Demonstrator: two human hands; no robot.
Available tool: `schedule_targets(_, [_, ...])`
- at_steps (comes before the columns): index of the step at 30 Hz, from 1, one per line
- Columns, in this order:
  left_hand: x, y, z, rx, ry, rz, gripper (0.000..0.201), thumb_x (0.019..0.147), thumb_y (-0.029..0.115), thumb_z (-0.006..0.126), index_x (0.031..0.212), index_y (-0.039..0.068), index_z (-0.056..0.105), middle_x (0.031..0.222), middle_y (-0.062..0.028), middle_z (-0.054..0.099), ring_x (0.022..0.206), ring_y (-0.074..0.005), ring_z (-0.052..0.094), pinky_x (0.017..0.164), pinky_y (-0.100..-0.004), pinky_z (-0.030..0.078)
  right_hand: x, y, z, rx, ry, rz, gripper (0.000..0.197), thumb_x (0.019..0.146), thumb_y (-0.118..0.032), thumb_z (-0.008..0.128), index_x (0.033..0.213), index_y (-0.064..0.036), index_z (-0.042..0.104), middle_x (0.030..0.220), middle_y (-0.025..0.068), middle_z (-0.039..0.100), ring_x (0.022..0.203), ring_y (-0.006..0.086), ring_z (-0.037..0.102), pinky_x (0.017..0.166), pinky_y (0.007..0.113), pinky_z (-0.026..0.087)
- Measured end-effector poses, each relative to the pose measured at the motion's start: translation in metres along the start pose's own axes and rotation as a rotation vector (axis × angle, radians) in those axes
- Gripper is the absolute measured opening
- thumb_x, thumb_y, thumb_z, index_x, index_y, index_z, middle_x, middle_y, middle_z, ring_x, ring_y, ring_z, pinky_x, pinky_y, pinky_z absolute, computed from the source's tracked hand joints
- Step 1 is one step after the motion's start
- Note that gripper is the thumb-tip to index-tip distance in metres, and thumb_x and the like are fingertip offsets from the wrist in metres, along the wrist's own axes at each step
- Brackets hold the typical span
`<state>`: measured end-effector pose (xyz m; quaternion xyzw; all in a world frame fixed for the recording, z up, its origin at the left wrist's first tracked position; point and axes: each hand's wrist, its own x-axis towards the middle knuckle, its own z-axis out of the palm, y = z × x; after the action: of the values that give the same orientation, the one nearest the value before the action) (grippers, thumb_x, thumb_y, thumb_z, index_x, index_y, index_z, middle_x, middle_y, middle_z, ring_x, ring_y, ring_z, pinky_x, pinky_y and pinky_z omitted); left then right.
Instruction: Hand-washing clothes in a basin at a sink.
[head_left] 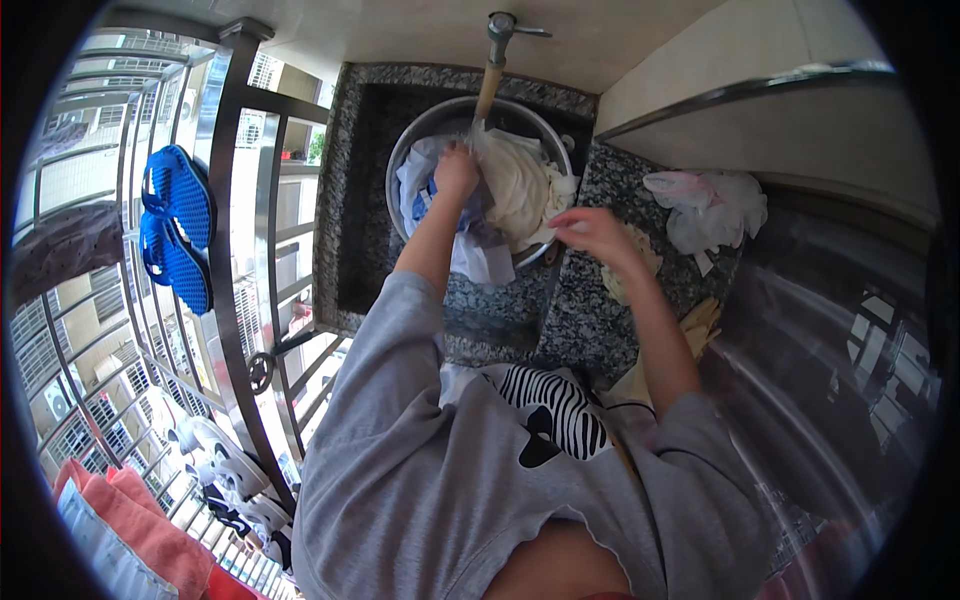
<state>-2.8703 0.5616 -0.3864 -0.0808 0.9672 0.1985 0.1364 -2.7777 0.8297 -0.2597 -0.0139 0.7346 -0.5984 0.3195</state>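
the left hand [458, 172] was among bluish clothes [480, 262] in the metal basin [428, 122] (grip impossible to tell); at its right rim, the right hand [592, 234] pinched pale cloth [515, 190], which called for gentle tension.

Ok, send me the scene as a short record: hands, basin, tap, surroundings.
left hand: inside the basin, among the cloths; fingers partly hidden, grip unclear
right hand: at the basin's right rim, fingertips by the cream cloth; pinch cannot be confirmed
basin: round, metal, in the speckled stone sink
basin contents: cream cloth on the right; pale cloth draped over the near rim
tap: beyond the basin, tan hose pointing down into it
right counter: whitish plastic bag
left railing: blue sandals
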Motion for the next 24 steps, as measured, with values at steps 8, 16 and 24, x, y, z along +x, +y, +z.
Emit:
schedule_targets(8, [-0.012, -0.028, -0.02, -0.17, -0.135, 0.061, 0.049, 0.076, 0.036, 0.072, 0.113, 0.004, 0.064, 0.098, -0.0212, 0.069, 0.098, -0.0389, 0.065, 0.082, -0.0464, 0.052, 0.1, 0.017, 0.056, -0.675, 0.35, 0.316, 0.046, 0.073, -0.029, 0.075, 0.113, -0.0083, 0.069, 0.107, 0.0158, 0.07, 0.099, 0.0299, 0.068, 0.083, 0.04, 0.052])
schedule_targets(16, [-0.076, -0.047, -0.109, -0.504, -0.045, -0.087, 0.035, 0.096, 0.032, 0.056, 0.087, -0.001, 0.065, 0.078, -0.0196, 0.066, 0.073, -0.0347, 0.064, 0.066, -0.04, 0.047, 0.087, 0.048, 0.015, -0.025, 0.271, 0.172, 0.038, 0.073, -0.02, 0.072, 0.107, -0.0039, 0.071, 0.084, 0.006, 0.07, 0.076, 0.0158, 0.067, 0.064, 0.031, 0.05])
schedule_targets(24, [-0.079, 0.0, -0.213, -0.8, 0.256, 0.205, 0.025, 0.098, 0.021, 0.055, 0.09, -0.002, 0.063, 0.084, -0.0098, 0.065, 0.079, -0.0184, 0.059, 0.069, -0.0306, 0.046, 0.043, -0.098, -0.011, 0.518, 0.201, 0.016, 0.045, 0.08, -0.02, 0.068, 0.12, 0.0009, 0.062, 0.082, -0.0025, 0.061, 0.06, 0.0026, 0.047, 0.05, 0.019, 0.034])
